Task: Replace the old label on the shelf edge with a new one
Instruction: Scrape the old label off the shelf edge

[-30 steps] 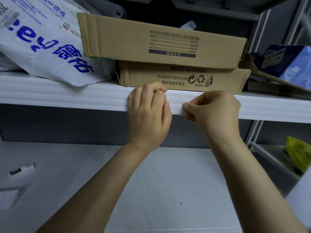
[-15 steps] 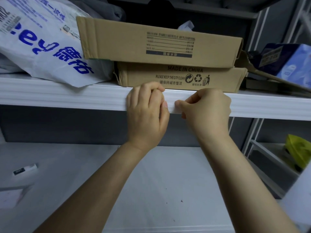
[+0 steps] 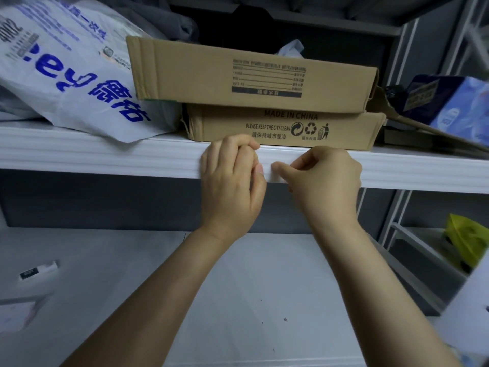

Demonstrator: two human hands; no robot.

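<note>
Shelf edge: white, front face.
L hand: fingers curled, pressed together against edge; what they hold not discernible.
Label: white strip on edge betw. hands.
R hand: thumb + forefinger pinching Label end.
Status: mid-swap, est.; old vs new indeterminate.

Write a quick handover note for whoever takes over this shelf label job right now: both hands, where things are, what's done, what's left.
Left hand: fingers curled over the white shelf edge, thumb against its front.
Right hand: thumb and forefinger pinch a white label on that edge, between the hands.
Small printed slip lies on the lower shelf, left; old or new, unclear.
Done: cannot tell whether the old label is off.
Left: finish peeling or pressing this label, then check it sits flat.
</note>
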